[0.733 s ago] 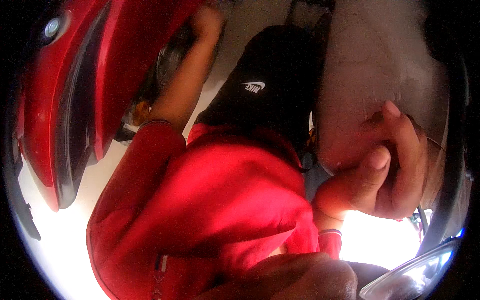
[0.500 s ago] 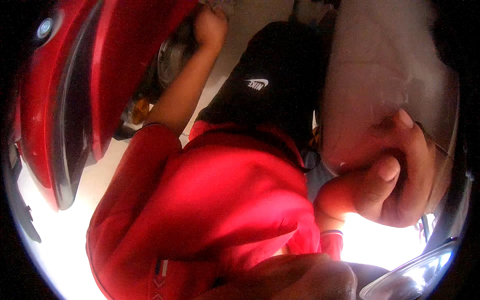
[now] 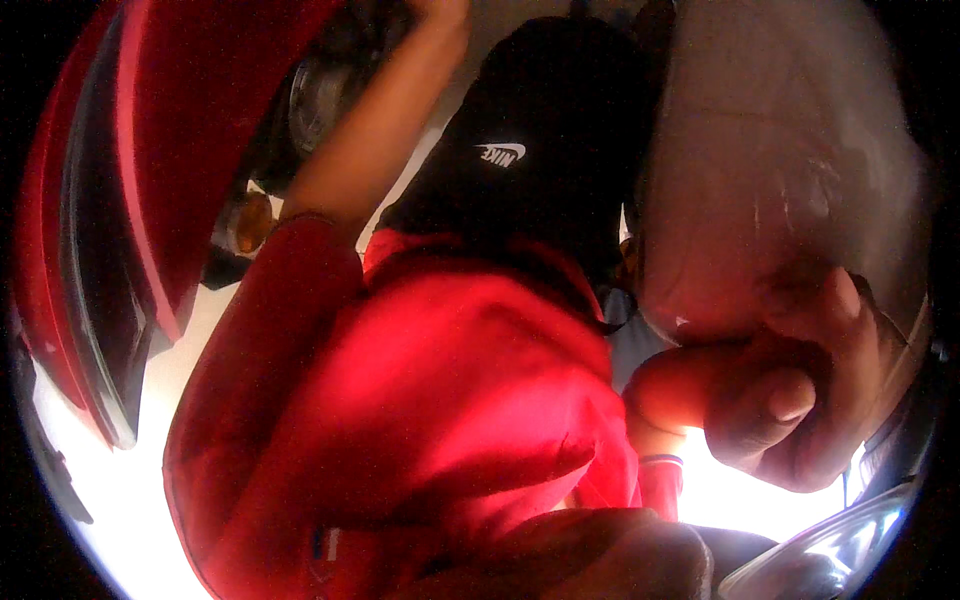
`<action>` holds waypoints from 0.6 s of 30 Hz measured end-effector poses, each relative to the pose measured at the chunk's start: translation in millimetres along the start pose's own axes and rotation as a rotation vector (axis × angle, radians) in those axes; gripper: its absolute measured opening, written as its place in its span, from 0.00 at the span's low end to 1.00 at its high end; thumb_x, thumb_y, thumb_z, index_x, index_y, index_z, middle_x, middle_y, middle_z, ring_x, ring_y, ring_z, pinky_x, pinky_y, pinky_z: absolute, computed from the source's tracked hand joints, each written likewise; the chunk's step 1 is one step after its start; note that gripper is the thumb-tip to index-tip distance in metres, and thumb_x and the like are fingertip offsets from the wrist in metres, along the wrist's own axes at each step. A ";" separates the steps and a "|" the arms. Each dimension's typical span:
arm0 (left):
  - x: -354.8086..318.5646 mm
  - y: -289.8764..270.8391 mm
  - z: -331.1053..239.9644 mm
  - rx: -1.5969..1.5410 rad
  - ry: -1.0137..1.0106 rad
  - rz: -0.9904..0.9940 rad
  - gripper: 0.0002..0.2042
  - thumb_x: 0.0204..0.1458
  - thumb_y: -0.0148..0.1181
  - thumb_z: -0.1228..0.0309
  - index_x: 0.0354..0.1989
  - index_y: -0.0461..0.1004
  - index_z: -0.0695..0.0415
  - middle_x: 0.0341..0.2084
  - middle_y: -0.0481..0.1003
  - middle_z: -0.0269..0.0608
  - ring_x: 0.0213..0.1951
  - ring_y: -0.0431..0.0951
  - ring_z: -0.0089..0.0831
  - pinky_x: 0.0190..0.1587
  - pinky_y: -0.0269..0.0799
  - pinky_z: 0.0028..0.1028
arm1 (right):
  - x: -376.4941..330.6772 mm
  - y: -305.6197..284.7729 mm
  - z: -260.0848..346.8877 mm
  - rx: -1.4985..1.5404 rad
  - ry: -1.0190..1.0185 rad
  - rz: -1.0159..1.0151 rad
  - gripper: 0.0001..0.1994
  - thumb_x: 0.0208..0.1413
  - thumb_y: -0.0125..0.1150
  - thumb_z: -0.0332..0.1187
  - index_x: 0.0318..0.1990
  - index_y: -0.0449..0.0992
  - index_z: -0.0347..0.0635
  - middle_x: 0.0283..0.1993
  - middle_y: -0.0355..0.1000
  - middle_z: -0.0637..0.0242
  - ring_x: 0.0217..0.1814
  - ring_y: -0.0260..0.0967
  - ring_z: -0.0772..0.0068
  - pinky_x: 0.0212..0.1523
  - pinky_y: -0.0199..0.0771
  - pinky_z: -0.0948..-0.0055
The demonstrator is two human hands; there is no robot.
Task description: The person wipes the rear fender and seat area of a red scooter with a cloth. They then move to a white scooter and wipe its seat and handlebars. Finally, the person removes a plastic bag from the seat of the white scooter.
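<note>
My left arm reaches away along the red motorcycle bodywork [image 3: 190, 120]. My left hand [image 3: 443, 8] is cut off by the top edge, so its fingers and anything in them are hidden. On the right, my right hand [image 3: 790, 420] is raised beside a smooth grey-brown panel [image 3: 760, 130]. Its thumb and a bent finger are apart, and no object shows between them. Whether the hand touches the panel I cannot tell.
Below my left forearm are an orange lens [image 3: 250, 220] and a clear round lamp [image 3: 315, 105]. A shiny curved part [image 3: 825, 560] stands at the lower right. My red shirt [image 3: 450, 380] and black shorts [image 3: 540, 110] fill the middle.
My left hand has moved up, mostly out of the picture. My right hand has shifted slightly down, its thumb lower. The red bodywork now sits further left in view.
</note>
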State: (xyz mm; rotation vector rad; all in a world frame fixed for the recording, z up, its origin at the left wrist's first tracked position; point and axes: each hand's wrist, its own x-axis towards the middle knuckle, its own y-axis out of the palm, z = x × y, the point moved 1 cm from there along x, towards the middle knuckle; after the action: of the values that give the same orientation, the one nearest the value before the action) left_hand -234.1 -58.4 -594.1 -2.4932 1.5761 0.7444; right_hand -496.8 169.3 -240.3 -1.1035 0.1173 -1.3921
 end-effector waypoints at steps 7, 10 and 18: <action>42.4 31.5 32.9 0.694 0.241 -0.077 0.21 0.55 0.55 0.68 0.56 0.68 0.64 0.42 0.76 0.49 0.38 0.76 0.38 0.39 0.73 0.36 | 0.9 -9.4 7.5 -0.248 0.018 0.100 0.24 0.64 0.41 0.42 0.50 0.69 0.23 0.28 0.70 0.57 0.26 0.66 0.68 0.29 0.70 0.71; 33.6 20.4 65.3 0.934 0.231 -0.146 0.22 0.54 0.56 0.67 0.56 0.68 0.62 0.43 0.76 0.49 0.40 0.77 0.40 0.41 0.74 0.36 | 1.1 -7.3 7.7 -0.262 -0.017 0.046 0.24 0.64 0.41 0.42 0.50 0.70 0.25 0.27 0.69 0.58 0.25 0.65 0.68 0.29 0.69 0.72; 3.0 -4.2 98.5 0.929 0.126 -0.199 0.26 0.49 0.61 0.65 0.58 0.68 0.58 0.43 0.77 0.51 0.45 0.78 0.44 0.45 0.74 0.37 | -6.0 3.3 4.7 -0.223 -0.130 -0.060 0.25 0.63 0.43 0.42 0.54 0.67 0.25 0.28 0.69 0.58 0.26 0.66 0.65 0.28 0.70 0.68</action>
State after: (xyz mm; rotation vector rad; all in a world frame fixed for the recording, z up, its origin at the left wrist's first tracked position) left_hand -263.7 -26.0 -682.5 -1.9427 1.2458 -0.1741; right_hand -492.9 176.1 -243.2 -1.3894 0.1493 -1.3798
